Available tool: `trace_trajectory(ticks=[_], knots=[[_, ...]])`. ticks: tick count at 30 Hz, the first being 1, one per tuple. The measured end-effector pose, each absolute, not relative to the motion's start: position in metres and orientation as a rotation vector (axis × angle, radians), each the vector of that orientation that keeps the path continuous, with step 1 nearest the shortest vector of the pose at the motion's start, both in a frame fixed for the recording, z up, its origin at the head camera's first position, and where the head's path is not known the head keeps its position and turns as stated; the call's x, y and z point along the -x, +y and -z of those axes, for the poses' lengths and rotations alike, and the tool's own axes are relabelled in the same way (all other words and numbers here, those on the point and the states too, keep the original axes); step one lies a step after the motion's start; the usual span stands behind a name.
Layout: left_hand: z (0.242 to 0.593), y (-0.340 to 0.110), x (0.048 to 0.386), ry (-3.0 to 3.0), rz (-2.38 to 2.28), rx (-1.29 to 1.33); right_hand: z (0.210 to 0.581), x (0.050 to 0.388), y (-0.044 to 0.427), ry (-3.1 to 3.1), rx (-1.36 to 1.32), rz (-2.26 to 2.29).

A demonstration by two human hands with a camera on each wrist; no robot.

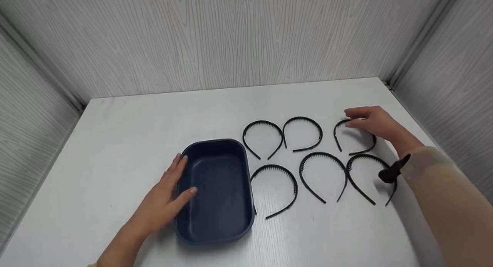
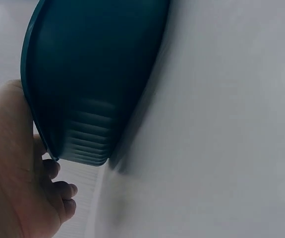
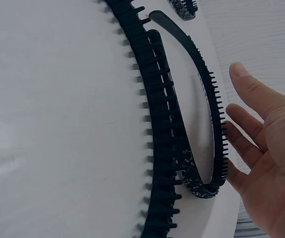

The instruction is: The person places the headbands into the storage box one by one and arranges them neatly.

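My left hand [image 1: 163, 201] holds the left side of a dark blue rectangular basin [image 1: 215, 143], with the thumb over the rim and the fingers along it. In the left wrist view the basin's ribbed outer wall [image 2: 90, 129] shows beside that hand [image 2: 23, 173]. Over at the right, my right hand [image 1: 379, 122] hovers above a black toothed headband [image 1: 336, 138], hiding part of its arc. The right wrist view has this hand [image 3: 271, 139] with fingers spread, beside a toothed headband [image 3: 214, 119] with speckled decoration; nothing lies between thumb and fingers.
More black headbands lie on the white table [image 1: 127, 143]: two at the back, one [image 1: 262, 121] and another [image 1: 321, 132], and a front row with one partly behind the basin [image 1: 295, 186], a middle one [image 1: 323, 154] and a right one [image 1: 360, 188]. Wood-grain panels [image 1: 231, 39] enclose the table.
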State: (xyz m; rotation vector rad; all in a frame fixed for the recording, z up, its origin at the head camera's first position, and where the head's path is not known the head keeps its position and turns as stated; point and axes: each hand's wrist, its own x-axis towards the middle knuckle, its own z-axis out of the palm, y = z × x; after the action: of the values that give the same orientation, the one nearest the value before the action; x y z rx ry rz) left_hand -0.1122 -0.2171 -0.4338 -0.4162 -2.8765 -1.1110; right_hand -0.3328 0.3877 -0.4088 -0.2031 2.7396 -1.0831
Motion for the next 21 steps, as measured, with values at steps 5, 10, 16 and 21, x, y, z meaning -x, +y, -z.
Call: trace_trajectory(ticks=[5, 10, 16, 21], knots=[[0.438, -0.217, 0.113, -2.839, 1.176, 0.415, 0.411, 0.335, 0.387, 2.722, 0.236, 1.050], [0.442, -0.218, 0.115, -2.763, 1.279, 0.430, 0.413, 0.338, 0.385, 2.730, 0.252, 1.008], [0.451, -0.217, 0.117, -2.655, 1.452, 0.468, 0.417, 0.340, 0.385, 2.756, 0.225, 0.967], [0.456, -0.218, 0.117, -2.604, 1.493, 0.499, 0.420, 0.342, 0.382, 2.774, 0.200, 0.943]])
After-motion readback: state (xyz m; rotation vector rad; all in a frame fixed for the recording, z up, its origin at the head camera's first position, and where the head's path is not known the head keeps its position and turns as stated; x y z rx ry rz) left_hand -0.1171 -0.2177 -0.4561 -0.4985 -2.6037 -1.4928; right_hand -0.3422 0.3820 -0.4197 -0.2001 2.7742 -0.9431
